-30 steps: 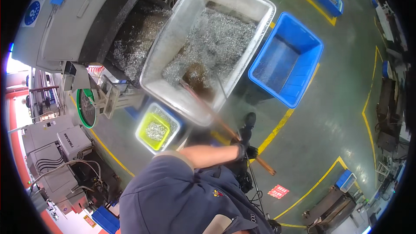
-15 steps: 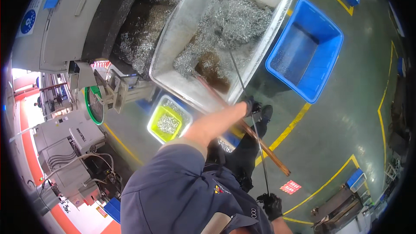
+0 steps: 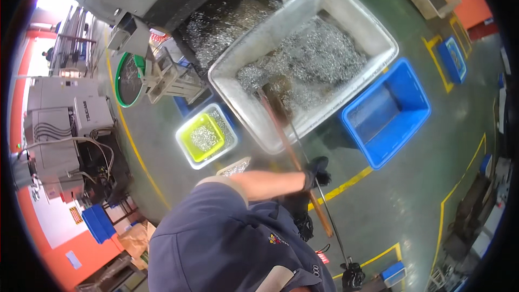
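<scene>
My left hand, in a black glove, is wrapped around a long thin dark metal rod. Farther down, my right hand, also gloved in black, grips the rod's near end. The rod slants up over the near rim of a large white bin, and its far end is hard to make out by the brownish patch inside. Shiny metal shavings are heaped toward the bin's far side. Beside the rod, a wooden pole leans over the same rim, passing close to my left hand.
An empty-looking blue bin stands right of the white one. A machine trough with shavings adjoins its left. Nearer left are a yellow-green basket inside a white tub and a green-rimmed round sieve. Yellow lines mark the floor.
The rod has been drawn back toward me; its far end was deeper among the shavings. Both hands stay closed on it and sit lower in view. The whole view has shifted and turned.
</scene>
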Demonstrator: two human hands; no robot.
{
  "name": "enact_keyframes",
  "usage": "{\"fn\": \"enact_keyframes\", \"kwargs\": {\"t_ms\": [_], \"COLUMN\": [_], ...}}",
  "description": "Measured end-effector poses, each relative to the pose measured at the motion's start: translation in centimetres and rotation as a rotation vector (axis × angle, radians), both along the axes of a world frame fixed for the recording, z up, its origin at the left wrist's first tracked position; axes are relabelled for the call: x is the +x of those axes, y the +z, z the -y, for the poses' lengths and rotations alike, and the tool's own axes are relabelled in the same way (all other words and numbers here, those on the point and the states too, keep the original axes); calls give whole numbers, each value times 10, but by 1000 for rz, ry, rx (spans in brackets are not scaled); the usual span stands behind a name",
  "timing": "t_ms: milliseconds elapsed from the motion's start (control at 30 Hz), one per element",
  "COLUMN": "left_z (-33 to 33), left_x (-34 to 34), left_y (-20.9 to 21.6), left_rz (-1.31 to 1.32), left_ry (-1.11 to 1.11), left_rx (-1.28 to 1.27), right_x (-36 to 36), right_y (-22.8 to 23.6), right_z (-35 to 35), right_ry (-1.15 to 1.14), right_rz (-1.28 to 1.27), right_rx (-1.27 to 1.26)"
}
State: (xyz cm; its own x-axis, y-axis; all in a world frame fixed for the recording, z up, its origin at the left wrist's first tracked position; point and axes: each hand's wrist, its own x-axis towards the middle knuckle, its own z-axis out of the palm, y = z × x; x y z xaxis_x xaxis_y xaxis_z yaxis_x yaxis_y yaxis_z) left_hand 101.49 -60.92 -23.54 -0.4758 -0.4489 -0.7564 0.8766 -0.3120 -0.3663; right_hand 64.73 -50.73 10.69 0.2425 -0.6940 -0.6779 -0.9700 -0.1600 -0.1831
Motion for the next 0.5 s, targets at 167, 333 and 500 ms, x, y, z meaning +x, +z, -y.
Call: {"fn": "enact_keyframes", "kwargs": {"t_ms": [167,333,500], "left_z": [3,14,69], "left_x": [1,42,120], "left_y": [162,181,152], "left_rz": [55,45,330], "left_ry": [-297,-131,-80], "left_rx": [3,-220,-195], "right_x": [-39,32,45], "right_y": [44,70,-16], "right_z": [-22,31,66], "right_ry": [-352,3,261], "right_rz": [103,-243,208], "right_rx": [73,126,-138]}}
